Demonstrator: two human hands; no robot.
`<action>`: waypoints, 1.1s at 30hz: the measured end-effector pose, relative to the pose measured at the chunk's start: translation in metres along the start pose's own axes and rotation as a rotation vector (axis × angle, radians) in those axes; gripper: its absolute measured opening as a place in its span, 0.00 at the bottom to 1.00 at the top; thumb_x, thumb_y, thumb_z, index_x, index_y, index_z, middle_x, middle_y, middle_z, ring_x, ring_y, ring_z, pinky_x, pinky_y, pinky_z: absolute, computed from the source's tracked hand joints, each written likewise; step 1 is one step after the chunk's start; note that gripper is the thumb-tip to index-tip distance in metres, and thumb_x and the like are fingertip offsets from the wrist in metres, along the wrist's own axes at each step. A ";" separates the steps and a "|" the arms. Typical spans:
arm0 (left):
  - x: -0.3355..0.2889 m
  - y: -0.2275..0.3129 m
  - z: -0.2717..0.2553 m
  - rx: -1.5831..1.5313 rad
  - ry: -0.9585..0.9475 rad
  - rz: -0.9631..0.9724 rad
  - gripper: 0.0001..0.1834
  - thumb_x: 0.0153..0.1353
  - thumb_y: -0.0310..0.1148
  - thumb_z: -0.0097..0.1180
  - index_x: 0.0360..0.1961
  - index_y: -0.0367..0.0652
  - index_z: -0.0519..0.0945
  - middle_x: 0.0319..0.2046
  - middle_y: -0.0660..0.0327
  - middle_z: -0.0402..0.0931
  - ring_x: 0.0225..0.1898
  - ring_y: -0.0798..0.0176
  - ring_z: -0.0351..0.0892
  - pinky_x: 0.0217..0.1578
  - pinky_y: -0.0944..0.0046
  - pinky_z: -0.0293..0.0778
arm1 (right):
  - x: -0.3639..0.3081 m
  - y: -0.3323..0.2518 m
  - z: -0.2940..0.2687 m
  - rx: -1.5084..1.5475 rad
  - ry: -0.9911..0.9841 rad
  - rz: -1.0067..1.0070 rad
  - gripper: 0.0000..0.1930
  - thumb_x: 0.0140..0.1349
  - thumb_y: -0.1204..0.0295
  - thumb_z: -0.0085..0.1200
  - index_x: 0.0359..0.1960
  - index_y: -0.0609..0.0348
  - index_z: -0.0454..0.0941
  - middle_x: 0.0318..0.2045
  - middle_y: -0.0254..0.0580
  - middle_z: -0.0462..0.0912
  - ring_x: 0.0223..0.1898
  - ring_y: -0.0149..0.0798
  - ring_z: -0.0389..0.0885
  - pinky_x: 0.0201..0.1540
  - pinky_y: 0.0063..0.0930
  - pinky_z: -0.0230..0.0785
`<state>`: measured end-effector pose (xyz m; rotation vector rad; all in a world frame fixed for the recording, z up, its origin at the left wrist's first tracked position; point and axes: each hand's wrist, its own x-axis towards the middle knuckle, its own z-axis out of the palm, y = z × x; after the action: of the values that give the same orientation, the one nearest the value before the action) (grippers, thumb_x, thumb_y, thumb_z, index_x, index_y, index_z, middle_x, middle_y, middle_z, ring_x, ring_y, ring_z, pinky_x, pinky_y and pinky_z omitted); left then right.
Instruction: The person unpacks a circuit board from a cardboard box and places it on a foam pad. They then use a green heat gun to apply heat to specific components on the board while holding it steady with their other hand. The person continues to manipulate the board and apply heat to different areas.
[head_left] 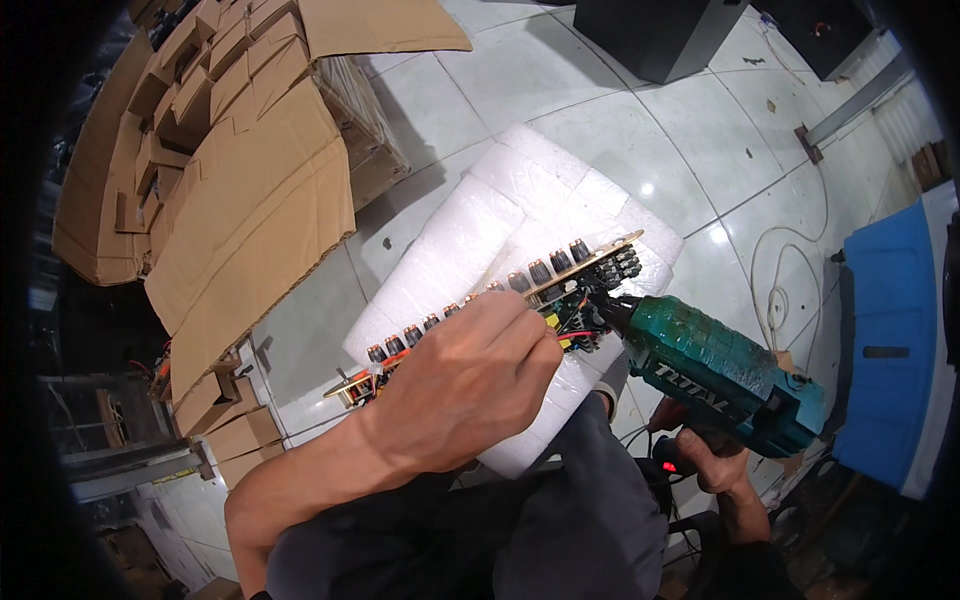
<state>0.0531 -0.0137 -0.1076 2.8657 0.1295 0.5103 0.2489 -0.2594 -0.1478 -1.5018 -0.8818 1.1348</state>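
Note:
My left hand (pixel 465 375) is closed around a long, narrow control panel (pixel 560 280), tilted up on edge. A row of black knobs with copper-coloured tips (pixel 540 272) lines its far side. Circuit parts and coloured wires (pixel 575 325) show on its near side, partly hidden by my fingers. In my right hand (pixel 712 462) is a green pistol-grip power drill (pixel 705 365), gripped by its handle. Its dark front end points left at the panel's right end, among black parts; whether the tip touches cannot be seen. Under the panel lies a white foam block (pixel 430 260).
At the left stands an open cardboard carton (pixel 270 190) holding smaller brown boxes. A black cabinet (pixel 650 35) stands on the tiled floor at the back. To the right are a blue case (pixel 885 340), a metal leg (pixel 860 105) and a loose pale cable (pixel 775 265).

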 end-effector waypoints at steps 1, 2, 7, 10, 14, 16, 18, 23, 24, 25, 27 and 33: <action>0.000 0.000 0.000 0.006 -0.003 0.002 0.06 0.52 0.25 0.57 0.29 0.35 0.74 0.26 0.57 0.67 0.31 0.57 0.72 0.32 0.60 0.72 | -0.001 0.001 0.000 0.012 0.003 0.002 0.13 0.69 0.71 0.55 0.51 0.65 0.78 0.43 0.44 0.84 0.44 0.37 0.82 0.48 0.32 0.75; 0.000 0.000 0.000 0.006 -0.003 0.002 0.06 0.52 0.25 0.57 0.29 0.35 0.74 0.26 0.57 0.67 0.31 0.57 0.72 0.32 0.60 0.72 | -0.001 0.002 0.000 0.024 0.006 0.004 0.13 0.69 0.71 0.55 0.51 0.65 0.78 0.43 0.44 0.84 0.44 0.37 0.81 0.49 0.32 0.74; 0.001 0.001 -0.001 -0.006 -0.003 -0.003 0.06 0.52 0.25 0.57 0.29 0.35 0.74 0.26 0.57 0.67 0.31 0.58 0.72 0.32 0.60 0.72 | 0.000 -0.003 0.003 0.036 0.014 -0.022 0.14 0.69 0.71 0.55 0.52 0.65 0.77 0.44 0.45 0.83 0.46 0.37 0.81 0.50 0.34 0.74; 0.000 0.000 0.000 0.006 0.000 0.001 0.06 0.52 0.25 0.57 0.29 0.35 0.74 0.26 0.57 0.67 0.32 0.58 0.72 0.32 0.60 0.72 | 0.001 -0.003 0.003 0.047 0.007 -0.043 0.14 0.70 0.71 0.55 0.54 0.64 0.77 0.45 0.45 0.83 0.47 0.38 0.81 0.51 0.34 0.74; 0.000 0.001 -0.001 0.007 -0.007 0.000 0.06 0.52 0.26 0.57 0.29 0.35 0.74 0.26 0.58 0.67 0.32 0.58 0.72 0.33 0.60 0.72 | -0.002 -0.001 -0.001 0.031 -0.005 0.035 0.16 0.69 0.71 0.56 0.56 0.63 0.76 0.47 0.45 0.83 0.49 0.38 0.81 0.52 0.34 0.74; 0.000 0.001 -0.001 0.008 -0.013 -0.001 0.06 0.52 0.26 0.57 0.28 0.35 0.74 0.26 0.58 0.67 0.32 0.58 0.72 0.33 0.60 0.72 | -0.003 0.001 -0.002 0.019 -0.001 0.076 0.16 0.69 0.71 0.57 0.57 0.62 0.76 0.48 0.45 0.83 0.50 0.38 0.81 0.52 0.33 0.74; 0.000 0.001 -0.001 0.022 -0.007 0.011 0.06 0.52 0.26 0.57 0.28 0.35 0.75 0.26 0.58 0.67 0.32 0.58 0.72 0.33 0.61 0.72 | -0.005 0.001 -0.001 -0.029 0.002 0.108 0.17 0.69 0.70 0.57 0.57 0.62 0.77 0.49 0.45 0.84 0.50 0.38 0.81 0.52 0.33 0.74; 0.000 0.000 -0.001 0.037 -0.021 0.019 0.06 0.51 0.26 0.58 0.26 0.35 0.75 0.25 0.59 0.66 0.32 0.59 0.72 0.33 0.61 0.71 | -0.003 0.011 0.000 -0.275 -0.037 -0.053 0.18 0.68 0.73 0.54 0.58 0.66 0.74 0.47 0.46 0.83 0.47 0.37 0.81 0.48 0.32 0.73; 0.000 0.000 -0.001 0.037 -0.020 0.023 0.06 0.51 0.26 0.58 0.26 0.35 0.75 0.25 0.59 0.66 0.32 0.59 0.71 0.33 0.61 0.71 | -0.004 0.009 -0.001 -0.369 -0.053 -0.079 0.18 0.68 0.74 0.52 0.58 0.68 0.73 0.45 0.47 0.82 0.44 0.37 0.80 0.47 0.32 0.73; 0.001 0.000 -0.001 0.036 -0.019 0.028 0.06 0.51 0.26 0.58 0.26 0.35 0.75 0.25 0.59 0.66 0.32 0.59 0.71 0.33 0.61 0.71 | -0.007 0.008 -0.004 -0.455 -0.079 -0.039 0.19 0.66 0.73 0.56 0.58 0.65 0.74 0.47 0.46 0.83 0.48 0.37 0.80 0.51 0.32 0.73; 0.002 0.000 -0.002 0.036 -0.014 0.036 0.06 0.51 0.26 0.58 0.26 0.34 0.75 0.25 0.59 0.66 0.32 0.59 0.71 0.33 0.61 0.71 | -0.016 0.012 -0.014 -0.944 -0.209 -0.163 0.22 0.62 0.70 0.61 0.58 0.61 0.76 0.50 0.45 0.83 0.54 0.37 0.81 0.59 0.33 0.71; -0.001 0.000 -0.002 0.043 -0.016 0.029 0.06 0.51 0.26 0.58 0.26 0.34 0.75 0.25 0.59 0.66 0.32 0.59 0.71 0.33 0.61 0.71 | -0.035 0.024 -0.031 -3.548 -0.489 -2.202 0.27 0.63 0.63 0.59 0.62 0.60 0.71 0.56 0.48 0.78 0.58 0.38 0.78 0.69 0.34 0.64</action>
<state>0.0518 -0.0131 -0.1061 2.9167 0.0967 0.4957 0.2679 -0.3057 -0.1621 -0.3795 1.1658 1.5990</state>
